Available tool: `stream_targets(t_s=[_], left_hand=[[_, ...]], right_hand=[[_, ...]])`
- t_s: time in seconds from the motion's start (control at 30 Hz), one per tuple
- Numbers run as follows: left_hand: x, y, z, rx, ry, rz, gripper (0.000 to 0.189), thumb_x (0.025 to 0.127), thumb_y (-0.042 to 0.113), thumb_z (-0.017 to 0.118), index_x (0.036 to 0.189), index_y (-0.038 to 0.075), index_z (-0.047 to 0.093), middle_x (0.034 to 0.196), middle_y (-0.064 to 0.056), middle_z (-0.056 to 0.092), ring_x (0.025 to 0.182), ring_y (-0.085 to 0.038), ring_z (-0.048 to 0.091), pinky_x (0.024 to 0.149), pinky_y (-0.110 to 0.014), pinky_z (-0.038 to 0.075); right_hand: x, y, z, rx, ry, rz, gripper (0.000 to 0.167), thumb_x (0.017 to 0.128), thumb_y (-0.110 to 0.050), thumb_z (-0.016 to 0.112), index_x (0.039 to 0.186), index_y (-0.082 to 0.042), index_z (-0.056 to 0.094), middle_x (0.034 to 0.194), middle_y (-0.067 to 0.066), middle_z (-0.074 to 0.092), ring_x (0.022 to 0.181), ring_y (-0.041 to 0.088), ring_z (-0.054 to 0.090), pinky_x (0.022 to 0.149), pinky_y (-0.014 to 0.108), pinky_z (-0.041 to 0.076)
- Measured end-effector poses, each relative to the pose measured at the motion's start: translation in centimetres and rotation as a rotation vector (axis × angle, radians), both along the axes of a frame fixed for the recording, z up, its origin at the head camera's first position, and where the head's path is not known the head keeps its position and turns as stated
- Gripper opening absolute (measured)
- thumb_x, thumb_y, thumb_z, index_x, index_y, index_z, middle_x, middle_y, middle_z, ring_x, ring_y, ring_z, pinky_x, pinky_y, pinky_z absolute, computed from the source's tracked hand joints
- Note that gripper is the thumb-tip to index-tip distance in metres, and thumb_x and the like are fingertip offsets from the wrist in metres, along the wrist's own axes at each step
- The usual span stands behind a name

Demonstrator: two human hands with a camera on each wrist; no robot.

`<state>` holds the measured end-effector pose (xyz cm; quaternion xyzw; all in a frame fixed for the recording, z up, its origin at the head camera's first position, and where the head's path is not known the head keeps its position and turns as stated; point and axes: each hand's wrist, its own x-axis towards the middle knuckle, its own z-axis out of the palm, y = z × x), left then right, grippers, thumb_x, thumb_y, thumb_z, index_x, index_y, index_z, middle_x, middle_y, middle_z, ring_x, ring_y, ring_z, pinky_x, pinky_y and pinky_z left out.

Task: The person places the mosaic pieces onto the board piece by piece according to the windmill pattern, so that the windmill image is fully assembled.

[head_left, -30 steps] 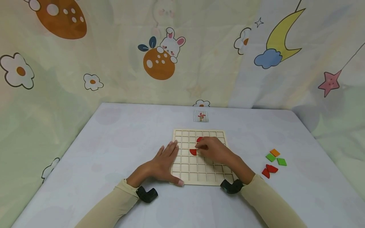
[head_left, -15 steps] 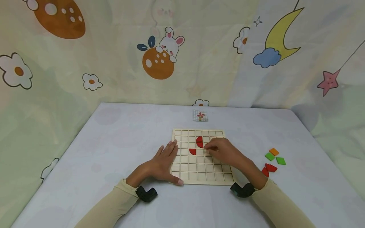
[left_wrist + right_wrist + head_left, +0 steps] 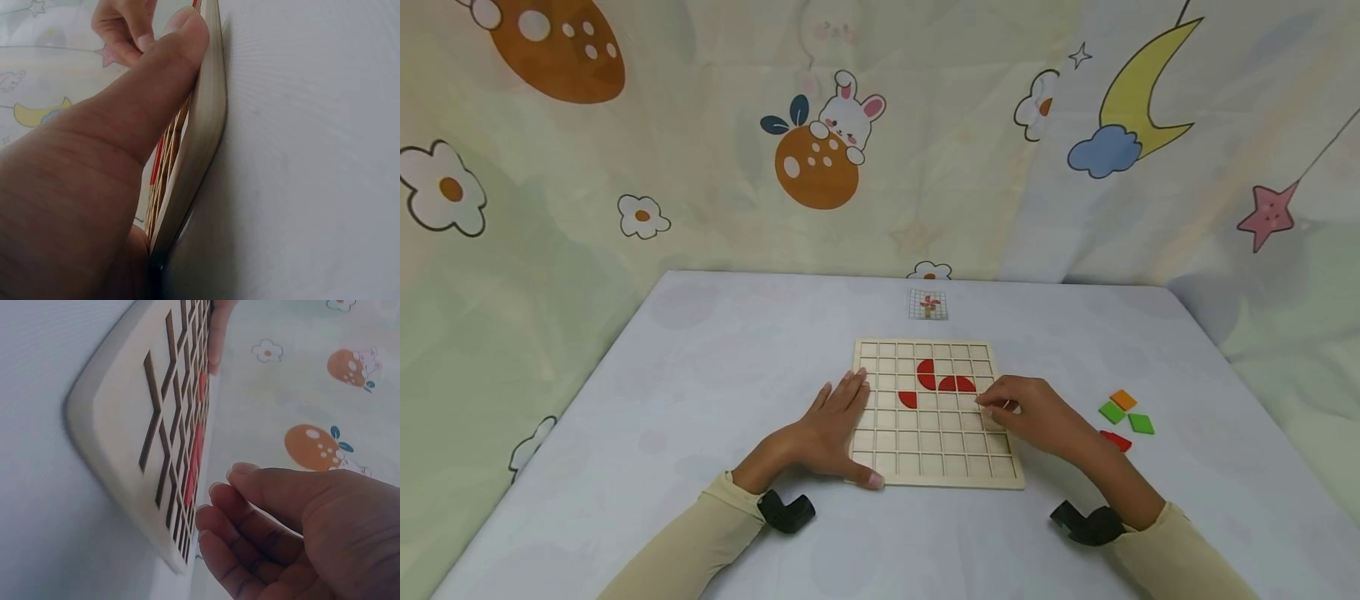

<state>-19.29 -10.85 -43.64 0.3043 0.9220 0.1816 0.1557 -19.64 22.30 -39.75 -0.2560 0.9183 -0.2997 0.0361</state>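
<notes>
A pale wooden grid board (image 3: 940, 467) lies on the table. My left hand (image 3: 831, 429) rests along its left edge, fingers straight and spread, thumb at the near corner. On the grid sit red quarter-circle pieces: a pair at the upper middle (image 3: 926, 375), a lone red piece (image 3: 907, 400) lower left of it, and another red pair (image 3: 957, 383) to the right. My right hand (image 3: 1037, 412) hovers by the board's right side, its fingers loosely bent. In the right wrist view nothing shows between thumb and fingers (image 3: 234, 528).
Right of the board lie an orange piece (image 3: 1123, 400), a green piece (image 3: 1112, 412), a second green piece (image 3: 1141, 424) and a red piece (image 3: 1117, 441), partly covered by my right forearm. A small pattern card (image 3: 928, 305) lies beyond the board, before a printed cloth backdrop (image 3: 715, 133).
My right hand has moved right, from over the middle of the grid to its right edge, uncovering the red pieces there. My left hand has stayed in place.
</notes>
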Motion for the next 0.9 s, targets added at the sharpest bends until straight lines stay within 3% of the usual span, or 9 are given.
stream_targets(t_s=[0.6,0.73,0.9], left_hand=[[0.1,0.1,0.1,-0.002,-0.02,0.016,0.134,0.069,0.074,0.07,0.155,0.002,-0.003,0.161,-0.011,-0.013,0.146,-0.024,-0.014,0.113,-0.051,-0.004],[0.1,0.2,0.2,0.003,-0.025,0.011,0.133,0.069,0.072,0.071,0.155,0.001,-0.003,0.161,-0.012,-0.013,0.146,-0.025,-0.014,0.113,-0.051,-0.004],[0.1,0.1,0.0,-0.007,-0.025,0.013,0.134,0.069,0.073,0.07,0.154,0.001,-0.003,0.161,-0.012,-0.013,0.146,-0.025,-0.014,0.113,-0.051,-0.004]], right_hand=[[3.0,6.2,0.6,0.063,0.086,-0.036,0.023,0.084,-0.003,0.075,0.106,-0.008,0.074,0.099,-0.005,0.067,0.086,0.007,0.061,0.073,0.032,0.053],[4.0,7.9,0.5,0.007,0.114,-0.062,0.024,0.083,-0.001,0.075,0.106,-0.007,0.073,0.1,-0.001,0.067,0.078,0.005,0.059,0.061,0.027,0.05],[4.8,9.7,0.0,0.025,0.172,-0.125,0.028,0.078,0.003,0.078,0.104,-0.007,0.073,0.099,0.001,0.066,0.074,0.002,0.057,0.058,0.024,0.05]])
